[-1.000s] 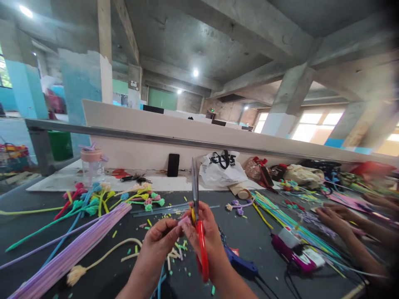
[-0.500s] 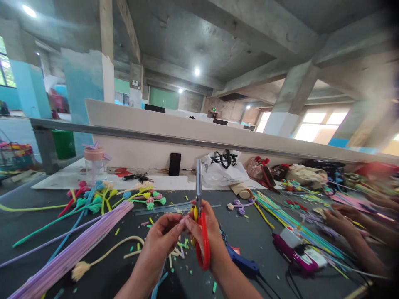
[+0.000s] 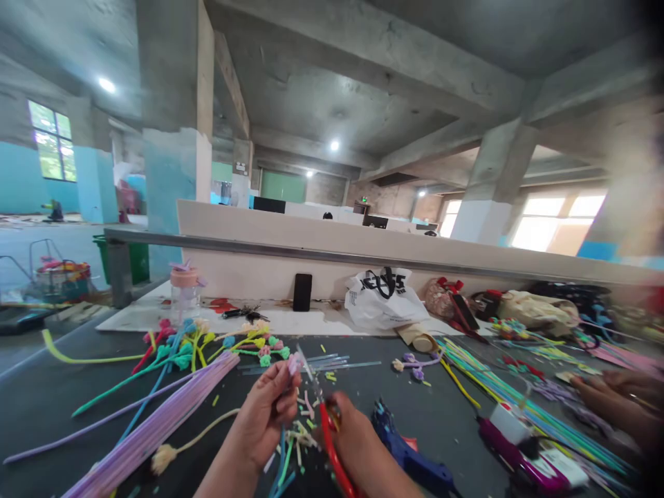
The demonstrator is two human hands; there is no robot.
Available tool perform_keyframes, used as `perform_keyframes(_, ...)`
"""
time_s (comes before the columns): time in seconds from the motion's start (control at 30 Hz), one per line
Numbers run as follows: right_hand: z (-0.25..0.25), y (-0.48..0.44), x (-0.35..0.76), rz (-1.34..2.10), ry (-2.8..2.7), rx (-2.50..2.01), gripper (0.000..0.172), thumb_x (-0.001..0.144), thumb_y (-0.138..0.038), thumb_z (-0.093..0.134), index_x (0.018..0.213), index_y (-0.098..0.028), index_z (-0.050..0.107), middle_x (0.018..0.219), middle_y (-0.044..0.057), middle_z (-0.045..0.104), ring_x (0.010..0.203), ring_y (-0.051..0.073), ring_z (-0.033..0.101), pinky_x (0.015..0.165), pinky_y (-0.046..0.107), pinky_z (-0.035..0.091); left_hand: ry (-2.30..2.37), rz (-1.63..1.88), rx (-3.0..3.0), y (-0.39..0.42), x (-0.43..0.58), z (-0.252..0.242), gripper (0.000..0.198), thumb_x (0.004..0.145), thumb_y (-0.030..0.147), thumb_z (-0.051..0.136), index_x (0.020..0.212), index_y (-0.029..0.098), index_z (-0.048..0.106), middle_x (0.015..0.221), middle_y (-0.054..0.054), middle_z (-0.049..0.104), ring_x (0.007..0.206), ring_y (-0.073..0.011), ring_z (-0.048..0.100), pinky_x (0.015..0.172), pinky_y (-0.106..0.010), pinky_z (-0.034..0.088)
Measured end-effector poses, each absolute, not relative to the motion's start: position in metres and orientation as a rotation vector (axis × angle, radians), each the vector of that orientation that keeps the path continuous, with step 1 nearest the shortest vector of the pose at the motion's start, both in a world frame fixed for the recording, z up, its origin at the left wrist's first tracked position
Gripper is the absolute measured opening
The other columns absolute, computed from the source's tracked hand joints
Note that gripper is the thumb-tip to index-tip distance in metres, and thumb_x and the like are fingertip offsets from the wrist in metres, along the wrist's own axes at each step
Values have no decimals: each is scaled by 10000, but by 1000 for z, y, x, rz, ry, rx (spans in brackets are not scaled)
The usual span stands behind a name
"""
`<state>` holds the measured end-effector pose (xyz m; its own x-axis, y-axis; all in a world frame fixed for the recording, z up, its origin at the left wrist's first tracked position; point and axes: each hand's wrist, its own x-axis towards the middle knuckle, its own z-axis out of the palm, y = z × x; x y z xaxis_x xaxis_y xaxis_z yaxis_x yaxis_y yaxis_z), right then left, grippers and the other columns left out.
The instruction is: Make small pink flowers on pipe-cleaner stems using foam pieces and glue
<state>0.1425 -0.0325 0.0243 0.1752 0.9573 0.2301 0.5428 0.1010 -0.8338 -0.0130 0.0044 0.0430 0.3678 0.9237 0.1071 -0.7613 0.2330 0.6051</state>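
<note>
My left hand [image 3: 265, 408] pinches a small pink-lilac pipe-cleaner flower [image 3: 294, 363] between thumb and fingers. In my right hand [image 3: 353, 439] are red-handled scissors [image 3: 330, 446], slightly blurred, their blades pointing up and left close beside the flower. Whether the blades touch it, I cannot tell. Cut bits of pipe cleaner [image 3: 301, 437] lie scattered on the dark table below both hands. To the left rests a bundle of lilac pipe cleaners [image 3: 171, 415], with a cream flower on a stem [image 3: 164, 458] nearby.
Colourful pipe-cleaner flowers [image 3: 181, 354] lie at the back left. A blue glue gun [image 3: 409, 453] sits right of my right hand, and a purple device [image 3: 511, 453] farther right. Behind stand a phone [image 3: 302, 292] and a white bag [image 3: 384, 304]. A co-worker's hands [image 3: 617, 401] are at far right.
The scissors have swung from upright to a leftward tilt, and my right hand has moved apart from my left. The flower now shows above my left fingers. The camera view has shifted.
</note>
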Motion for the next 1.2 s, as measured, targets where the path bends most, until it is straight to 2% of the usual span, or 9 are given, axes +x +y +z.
perform_keyframes(0.17, 2, -48, 133, 151, -1971, -1790, 450, 572, -28, 532, 968, -221, 622, 777, 88, 708, 705, 233, 682, 567, 263, 454, 223, 1151, 628, 3, -11, 48, 212, 695, 264, 707, 760, 125, 562, 652, 19, 530, 408, 16, 292, 370, -120, 192)
perform_keyframes(0.27, 8, -51, 126, 3, -2123, -1828, 555, 448, 27, 560, 927, -234, 660, 725, 80, 709, 679, 257, 678, 567, 280, 464, 216, 1115, 653, 4, -16, 56, 177, 727, 249, 678, 798, 119, 581, 669, 7, 535, 419, 12, 310, 377, -121, 198)
perform_keyframes(0.37, 33, -46, 125, 37, -2133, -1863, 459, 473, -17, 622, 868, -238, 697, 560, 64, 678, 561, 257, 652, 526, 301, 454, 248, 1092, 697, 5, -23, 61, 175, 735, 252, 669, 823, 123, 590, 690, -3, 542, 425, 9, 330, 381, -123, 206)
perform_keyframes(0.5, 59, -29, 126, 273, -1801, -1342, 284, 772, -255, 532, 1024, -245, 664, 739, 50, 679, 656, 173, 619, 615, 269, 462, 275, 1082, 704, 3, -24, 55, 181, 716, 268, 683, 784, 131, 586, 676, 14, 516, 413, 11, 318, 366, -121, 184)
perform_keyframes(0.67, 50, -9, 120, 575, -1589, -858, 344, 736, -433, 618, 1004, -228, 684, 805, 32, 620, 736, 165, 563, 684, 272, 458, 268, 1072, 593, -2, -7, 39, 162, 719, 253, 680, 755, 127, 585, 581, 52, 438, 399, 12, 288, 371, -120, 176)
perform_keyframes(0.77, 40, -4, 121, 645, -1595, -804, 315, 738, -438, 631, 980, -247, 694, 817, 36, 622, 798, 179, 557, 758, 297, 442, 263, 1069, 547, -2, 0, 34, 132, 750, 234, 650, 759, 120, 584, 563, 55, 416, 410, 7, 290, 391, -128, 182)
perform_keyframes(0.9, 35, 0, 127, 678, -1586, -824, 303, 738, -408, 644, 1011, -282, 682, 768, 23, 614, 744, 169, 559, 705, 282, 451, 325, 1054, 536, 0, -1, 28, 137, 730, 233, 664, 728, 124, 581, 574, 35, 459, 408, -6, 296, 388, -151, 155)
perform_keyframes(1.0, 30, 1, 126, 771, -1569, -862, 173, 758, -357, 635, 883, -267, 715, 803, 26, 627, 771, 172, 568, 713, 275, 449, 416, 1043, 521, -1, -3, 23, 145, 692, 236, 693, 711, 137, 589, 532, 38, 451, 402, -26, 324, 387, -166, 151)
perform_keyframes(1.2, 7, 5, 129, 1151, -1417, -902, 155, 771, -334, 627, 853, -221, 693, 763, 12, 568, 715, 158, 546, 677, 270, 439, 528, 1125, 530, -1, -1, 18, 180, 612, 234, 745, 704, 148, 616, 649, -16, 591, 508, -86, 468, 493, -213, 337)
